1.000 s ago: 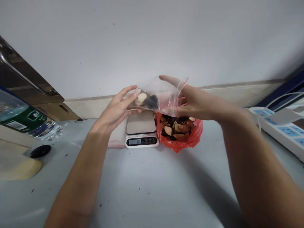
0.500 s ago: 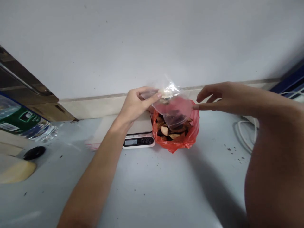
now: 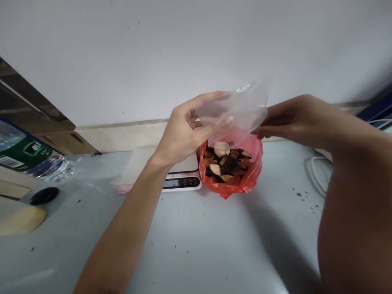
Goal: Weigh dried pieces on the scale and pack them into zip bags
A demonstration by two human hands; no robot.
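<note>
Clear plastic bag (image 3: 245, 108) tilted above the red bag (image 3: 255, 177) of dried pieces (image 3: 231, 164); scale (image 3: 183, 183) alongside. Your left hand (image 3: 188, 132) pinches the film, thumb against fingers; your right hand (image 3: 289, 118) meets its edge, grip can't be told. Probably tipping out; next move calls for steady aim inside the red rim.

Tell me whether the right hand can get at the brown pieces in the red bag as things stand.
Probably yes: the red bag gapes near the right hand, with brown pieces uncovered toward the front. The clear bag in the left hand seems to obstruct mainly the back.
</note>
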